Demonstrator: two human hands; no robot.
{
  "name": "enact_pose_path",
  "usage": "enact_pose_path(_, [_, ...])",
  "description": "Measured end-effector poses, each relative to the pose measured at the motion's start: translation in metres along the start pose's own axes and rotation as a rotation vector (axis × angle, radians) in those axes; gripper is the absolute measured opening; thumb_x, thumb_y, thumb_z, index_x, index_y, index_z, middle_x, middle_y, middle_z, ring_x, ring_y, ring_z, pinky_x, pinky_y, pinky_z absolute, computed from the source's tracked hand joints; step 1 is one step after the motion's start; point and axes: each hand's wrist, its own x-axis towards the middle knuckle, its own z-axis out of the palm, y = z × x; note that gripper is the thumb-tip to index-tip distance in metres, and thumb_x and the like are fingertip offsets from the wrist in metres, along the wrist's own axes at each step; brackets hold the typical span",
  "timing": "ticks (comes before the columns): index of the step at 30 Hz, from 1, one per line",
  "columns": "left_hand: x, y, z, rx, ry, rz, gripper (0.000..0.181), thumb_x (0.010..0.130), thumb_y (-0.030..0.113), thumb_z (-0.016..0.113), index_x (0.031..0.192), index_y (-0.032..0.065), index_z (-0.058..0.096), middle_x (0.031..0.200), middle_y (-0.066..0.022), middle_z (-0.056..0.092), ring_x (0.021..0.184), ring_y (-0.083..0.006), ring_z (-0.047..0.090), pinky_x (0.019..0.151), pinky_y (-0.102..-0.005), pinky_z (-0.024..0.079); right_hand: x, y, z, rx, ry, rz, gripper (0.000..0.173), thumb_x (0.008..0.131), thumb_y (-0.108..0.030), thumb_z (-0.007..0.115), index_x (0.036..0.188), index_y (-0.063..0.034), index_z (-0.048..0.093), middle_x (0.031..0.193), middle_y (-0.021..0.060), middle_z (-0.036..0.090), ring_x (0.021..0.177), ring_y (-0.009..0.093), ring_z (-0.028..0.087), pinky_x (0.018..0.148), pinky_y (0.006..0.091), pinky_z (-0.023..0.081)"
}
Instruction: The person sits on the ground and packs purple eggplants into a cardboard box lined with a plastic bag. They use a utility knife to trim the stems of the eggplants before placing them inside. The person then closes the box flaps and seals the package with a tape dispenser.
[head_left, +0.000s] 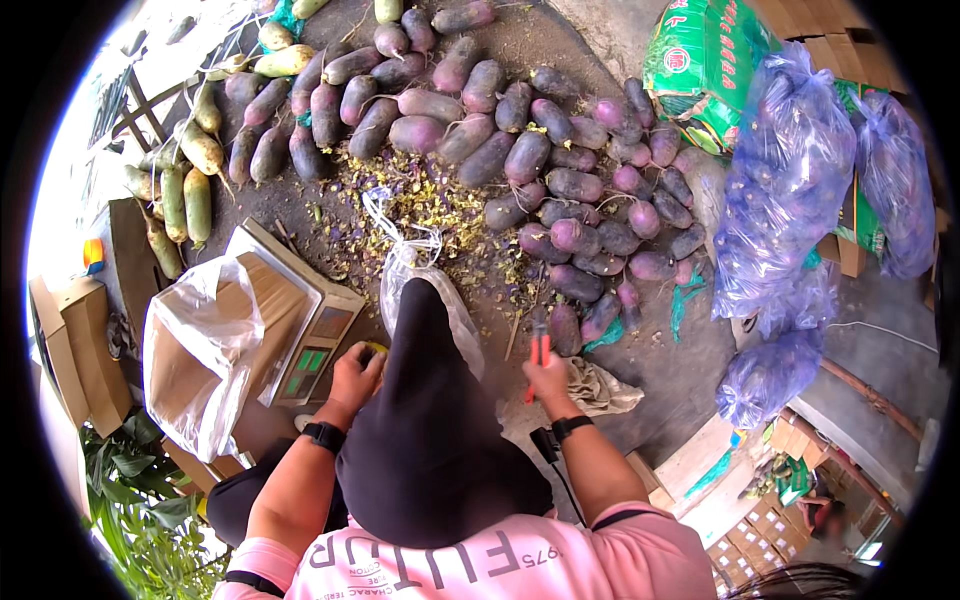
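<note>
My right hand (550, 379) is closed around a red-handled cutting tool (541, 351), which looks like pruning shears. Its blurred dark tip points toward the dark purple radishes (564, 328) on the floor. Beside the digital scale (319, 330), my left hand (358, 379) has curled fingers against something yellow (377, 347), mostly hidden. Whether that hand grips it is unclear. Black cloth headwear (442, 450) covers the space between my hands. Just beyond it lies a clear plastic bag (397, 277) with white ties.
A cardboard box lined with clear plastic (281, 315) sits on the scale. Green radishes (199, 206) lie at the left. Filled blue-purple bags (784, 180) and a green sack (701, 60) stand at the right. Yellow leaf scraps (420, 195) and a crumpled cloth (600, 386) are on the floor.
</note>
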Motion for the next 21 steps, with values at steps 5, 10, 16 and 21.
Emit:
enact_pose_path(5, [0.048, 0.046, 0.027, -0.096, 0.010, 0.081, 0.025, 0.088, 0.019, 0.070, 0.082, -0.0025, 0.059, 0.070, -0.0115, 0.062, 0.064, -0.0151, 0.055, 0.062, -0.0328, 0.047, 0.031, -0.110, -0.020, 0.657, 0.087, 0.096, 0.016, 0.086, -0.019, 0.068, 0.093, -0.0075, 0.058, 0.071, 0.0010, 0.058, 0.056, 0.014, 0.057, 0.053, 0.0304, 0.048])
enact_pose_path(10, [0.078, 0.085, 0.032, -0.098, -0.006, 0.063, 0.025, 0.088, 0.019, 0.070, 0.082, -0.0018, 0.058, 0.067, -0.0076, 0.056, 0.063, -0.0128, 0.049, 0.061, -0.0312, 0.046, 0.068, -0.172, 0.025, 0.060, 0.087, -0.299, 0.021, 0.084, -0.017, 0.059, 0.090, 0.0023, 0.061, 0.073, 0.0155, 0.065, 0.063, 0.029, 0.065, 0.058, 0.0388, 0.050])
enact_pose_path(16, [0.091, 0.090, 0.033, -0.186, 0.058, 0.029, 0.028, 0.089, 0.023, 0.069, 0.084, -0.0024, 0.060, 0.070, -0.0081, 0.061, 0.065, -0.0137, 0.053, 0.065, -0.0315, 0.048, 0.102, -0.283, 0.040, -0.430, 0.347, -0.426, 0.035, 0.082, -0.033, 0.071, 0.091, 0.0002, 0.066, 0.088, 0.0225, 0.069, 0.086, 0.040, 0.067, 0.077, 0.0469, 0.053])
enact_pose_path(21, [0.085, 0.086, 0.040, -0.192, 0.065, -0.004, 0.028, 0.088, 0.024, 0.070, 0.082, -0.0020, 0.060, 0.069, -0.0091, 0.060, 0.064, -0.0140, 0.053, 0.064, -0.0324, 0.048, 0.116, -0.284, 0.043, -0.775, 0.320, -0.370, 0.033, 0.080, -0.032, 0.073, 0.095, -0.0039, 0.067, 0.098, 0.0202, 0.070, 0.094, 0.039, 0.067, 0.083, 0.0484, 0.053])
